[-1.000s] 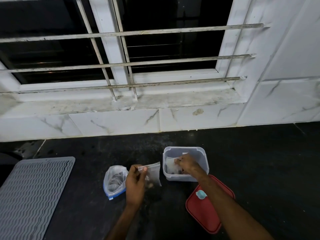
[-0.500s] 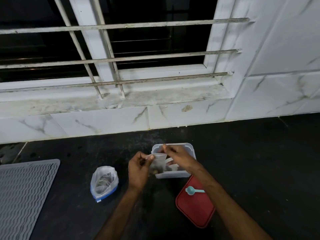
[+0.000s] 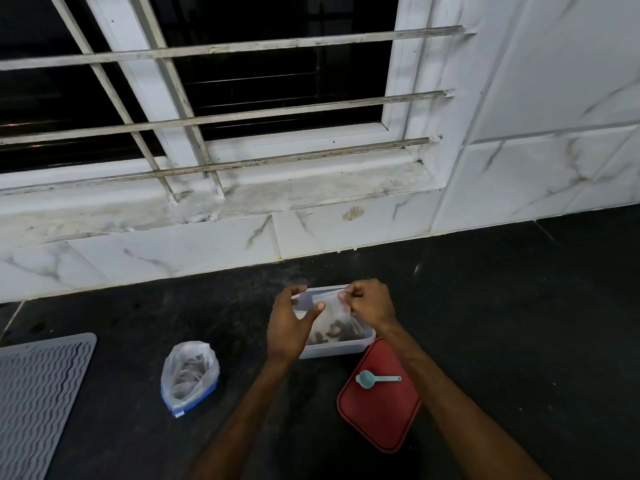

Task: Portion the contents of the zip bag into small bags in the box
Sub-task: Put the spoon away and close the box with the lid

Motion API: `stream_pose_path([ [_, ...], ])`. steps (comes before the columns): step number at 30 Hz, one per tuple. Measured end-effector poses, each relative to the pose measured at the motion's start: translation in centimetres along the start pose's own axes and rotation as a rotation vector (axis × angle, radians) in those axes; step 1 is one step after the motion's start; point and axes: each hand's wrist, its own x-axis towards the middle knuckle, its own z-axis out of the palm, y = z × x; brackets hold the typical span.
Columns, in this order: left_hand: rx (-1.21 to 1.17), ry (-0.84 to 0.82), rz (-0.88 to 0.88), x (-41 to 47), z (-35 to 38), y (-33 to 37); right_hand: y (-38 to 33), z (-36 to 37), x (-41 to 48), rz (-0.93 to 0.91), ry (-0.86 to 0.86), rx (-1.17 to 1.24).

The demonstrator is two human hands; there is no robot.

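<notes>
Nearest, a red rectangular plastic lid lies under the right forearm. A clear, blue-sealed zip bag stands left of the left hand. The right hand pinches a small clear plastic bag between both hands, over the translucent plastic box. The left thumb touches the small bag, but I cannot tell whether that hand grips it.

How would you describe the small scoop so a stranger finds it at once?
Start at the dark counter below the window. Beside the clear box lies a red lid; the scoop rests on it, pale turquoise with a short handle.
</notes>
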Motion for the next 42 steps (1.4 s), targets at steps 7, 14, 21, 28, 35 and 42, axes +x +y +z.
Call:
stream_pose_path([
  [7, 0.453, -0.098, 0.163, -0.4, 1.1, -2.2, -0.5, 2.6, 0.5, 0.142, 0.013, -0.401],
  [14, 0.581, -0.169, 0.253, -1.2, 1.4, -2.4, -2.2, 1.4, -0.2, 0.067, -0.222, -0.675],
  [21, 0.419, -0.027, 0.194, -1.0, 0.7, -3.2, 3.6, -2.9, -6.8, -0.194, 0.143, -0.267],
  [28, 0.355, -0.152, 0.03, -1.3, 1.9, -3.4, 8.7, -1.8, -9.3, -0.044, -0.194, -0.338],
  [35, 0.369, -0.151, 0.018, -1.9, 1.8, -3.7, 10.1, -0.8, -9.0, -0.121, -0.279, -0.603],
  [42, 0.364, -0.145, -0.009, -2.5, 2.0, -3.7, 10.2, -4.6, -6.0, 0.185, 0.117, -0.043],
])
